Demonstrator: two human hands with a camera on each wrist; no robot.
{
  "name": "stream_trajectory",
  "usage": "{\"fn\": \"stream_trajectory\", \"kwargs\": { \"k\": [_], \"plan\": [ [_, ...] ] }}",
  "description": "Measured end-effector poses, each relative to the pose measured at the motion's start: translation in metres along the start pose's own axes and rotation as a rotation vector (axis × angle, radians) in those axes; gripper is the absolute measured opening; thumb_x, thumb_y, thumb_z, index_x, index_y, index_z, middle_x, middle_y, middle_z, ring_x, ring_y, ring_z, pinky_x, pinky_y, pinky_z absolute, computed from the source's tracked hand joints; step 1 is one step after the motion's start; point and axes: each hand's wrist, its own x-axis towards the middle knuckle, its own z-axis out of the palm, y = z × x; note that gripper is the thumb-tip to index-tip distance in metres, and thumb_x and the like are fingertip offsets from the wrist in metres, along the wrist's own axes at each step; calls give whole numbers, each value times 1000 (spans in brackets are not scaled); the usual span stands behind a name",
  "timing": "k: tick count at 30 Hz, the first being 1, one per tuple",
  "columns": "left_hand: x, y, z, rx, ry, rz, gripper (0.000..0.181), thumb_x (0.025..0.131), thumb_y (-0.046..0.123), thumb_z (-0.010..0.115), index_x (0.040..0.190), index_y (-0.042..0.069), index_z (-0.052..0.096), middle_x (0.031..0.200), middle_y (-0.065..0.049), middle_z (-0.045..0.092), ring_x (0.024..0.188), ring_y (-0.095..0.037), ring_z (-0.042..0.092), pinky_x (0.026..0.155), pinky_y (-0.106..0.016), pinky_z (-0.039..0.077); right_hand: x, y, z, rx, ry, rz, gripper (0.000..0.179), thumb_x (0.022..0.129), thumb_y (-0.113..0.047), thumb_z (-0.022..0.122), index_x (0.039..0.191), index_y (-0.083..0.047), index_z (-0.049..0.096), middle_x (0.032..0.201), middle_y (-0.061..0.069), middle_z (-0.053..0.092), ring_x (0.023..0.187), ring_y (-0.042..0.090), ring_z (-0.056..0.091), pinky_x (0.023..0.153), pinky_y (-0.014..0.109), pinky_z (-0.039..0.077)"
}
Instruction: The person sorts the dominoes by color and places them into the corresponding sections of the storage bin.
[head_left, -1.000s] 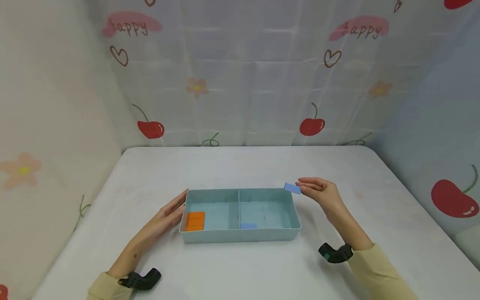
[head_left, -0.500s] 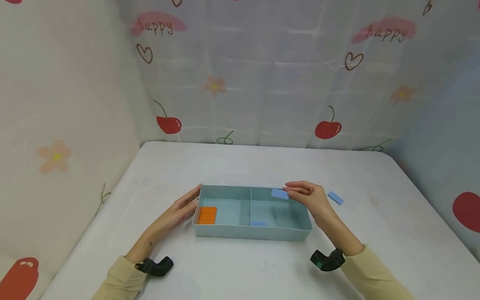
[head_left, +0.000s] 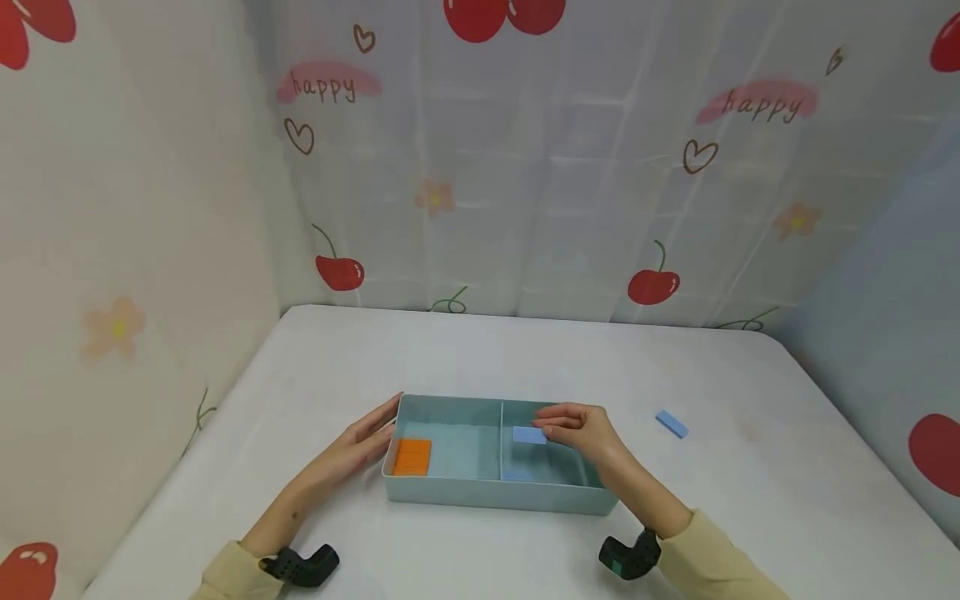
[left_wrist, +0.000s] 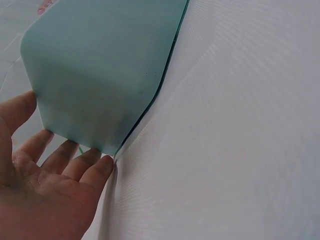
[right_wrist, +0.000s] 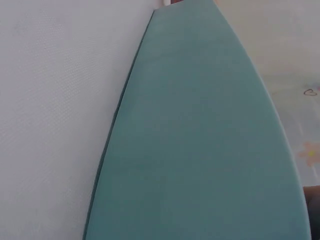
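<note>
A pale teal box (head_left: 501,493) with one divider stands on the white table. My left hand (head_left: 365,440) rests against its left end; in the left wrist view its fingertips (left_wrist: 102,162) touch the end wall, fingers fairly straight. Over the right compartment, my right hand (head_left: 579,429) pinches a flat light-blue block (head_left: 529,435) between thumb and fingers. Another blue block (head_left: 517,474) lies low in that compartment by the divider, partly hidden by the front wall. Several orange blocks (head_left: 412,457) sit side by side at the left compartment's left end.
One more blue block (head_left: 671,424) lies on the table (head_left: 720,483) to the right of the box. The box's long outer wall (right_wrist: 195,125) fills most of the right wrist view. A printed curtain (head_left: 570,192) hangs behind the table's far edge.
My right hand has carried the blue block from the box's back right corner leftward and down into the right compartment. The block on the table now shows. My left hand stays at the box end.
</note>
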Motion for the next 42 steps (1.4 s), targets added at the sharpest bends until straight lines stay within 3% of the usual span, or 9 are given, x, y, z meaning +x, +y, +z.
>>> {"fn": "stream_trajectory", "kwargs": {
  "k": [9,18,34,42],
  "plan": [
    [-3,2,7,-32,48,-56,54,101,22,45,150,24,23,152,2,18,137,-18,19,107,-39,25,1,6,3,-15,-82,-20,24,89,1,61,110,12,61,100,18,67,96,27,64,83,35,51],
    [-3,1,6,-23,59,-54,55,100,22,46,150,20,21,153,-2,16,137,-22,18,107,-40,25,2,5,8,-96,-154,-6,19,86,5,62,103,15,63,93,20,68,92,28,65,80,34,53],
    [-7,3,-1,-13,49,-53,55,101,23,45,150,23,21,153,0,16,137,-20,18,106,-39,26,6,5,19,-196,-205,-25,14,84,5,65,96,11,67,88,17,69,88,25,66,81,36,52],
    [-2,-2,4,-23,33,-39,55,101,21,45,150,22,21,153,-1,15,138,-20,17,107,-37,25,2,9,12,-204,-201,-55,15,85,4,64,97,13,65,87,17,69,89,27,66,80,36,52]
  ]
}}
